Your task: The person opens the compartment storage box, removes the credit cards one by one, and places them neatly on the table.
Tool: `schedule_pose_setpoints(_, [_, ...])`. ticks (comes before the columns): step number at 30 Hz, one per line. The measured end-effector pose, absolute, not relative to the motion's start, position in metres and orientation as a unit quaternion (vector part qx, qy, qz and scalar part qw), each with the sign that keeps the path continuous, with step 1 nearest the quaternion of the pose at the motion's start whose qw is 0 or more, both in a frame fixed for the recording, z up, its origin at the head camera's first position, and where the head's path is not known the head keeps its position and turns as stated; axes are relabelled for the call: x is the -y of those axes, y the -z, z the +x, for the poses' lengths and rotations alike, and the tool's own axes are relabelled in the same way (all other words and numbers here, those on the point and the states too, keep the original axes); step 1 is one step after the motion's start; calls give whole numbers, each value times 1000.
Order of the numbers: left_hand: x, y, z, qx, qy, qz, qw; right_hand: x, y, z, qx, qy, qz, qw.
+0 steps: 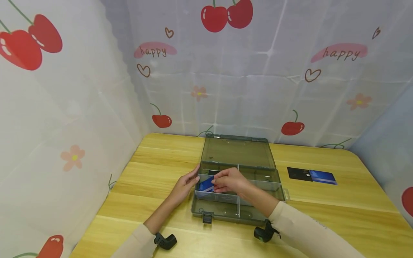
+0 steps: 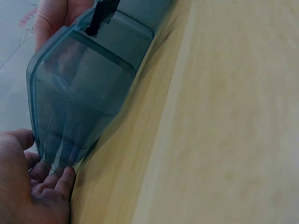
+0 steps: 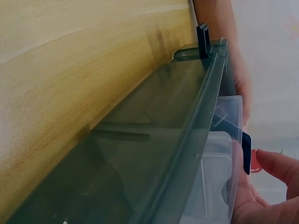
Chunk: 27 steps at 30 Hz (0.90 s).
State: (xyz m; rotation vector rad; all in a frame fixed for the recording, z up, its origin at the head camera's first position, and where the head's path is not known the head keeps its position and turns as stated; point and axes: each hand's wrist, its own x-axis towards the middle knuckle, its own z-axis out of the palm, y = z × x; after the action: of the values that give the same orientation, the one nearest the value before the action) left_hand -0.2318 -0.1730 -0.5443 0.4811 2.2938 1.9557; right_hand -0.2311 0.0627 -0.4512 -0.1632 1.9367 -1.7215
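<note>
A translucent grey-green compartment box [image 1: 222, 217] lies on the table with its lid [image 1: 238, 152] laid back. My left hand [image 1: 184, 186] holds the box's left side, thumb at the rim and fingers against the outer wall. In the left wrist view those fingers bend against the box's end. A blue card [image 1: 206, 184] stands tilted in a left compartment, behind a clear divider [image 1: 222, 197]. My right hand [image 1: 230, 181] pinches the card's right end with curled fingers. In the right wrist view the divider partly covers the card [image 3: 246, 154] and the fingers.
Right of the box, a black card [image 1: 298, 174] and another blue card [image 1: 323, 177] lie flat, edges meeting. A latch [image 1: 207, 217] hangs at the box's front. Patterned curtains [image 1: 226, 89] enclose the wooden table [image 1: 155, 161] at the back and sides.
</note>
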Motion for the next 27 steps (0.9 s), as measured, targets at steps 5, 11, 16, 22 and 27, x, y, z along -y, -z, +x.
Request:
schedule_pose_setpoints(5, [173, 545, -233, -747, -643, 160, 46, -61, 450, -231, -726, 630, -55, 269])
schedule_pose_setpoints(11, [173, 543, -233, -749, -641, 161, 47, -60, 450, -231, -733, 625, -47, 265])
schedule_pose_setpoints(16, [174, 545, -233, -750, -639, 163, 48, -60, 452, -232, -733, 627, -38, 262])
schedule_pose_setpoints(22, [174, 546, -233, -749, -641, 163, 42, -63, 453, -230, -741, 623, -29, 247])
schedule_pose_setpoints(27, [174, 547, -233, -750, -640, 161, 41, -68, 450, -227, -751, 618, -22, 230])
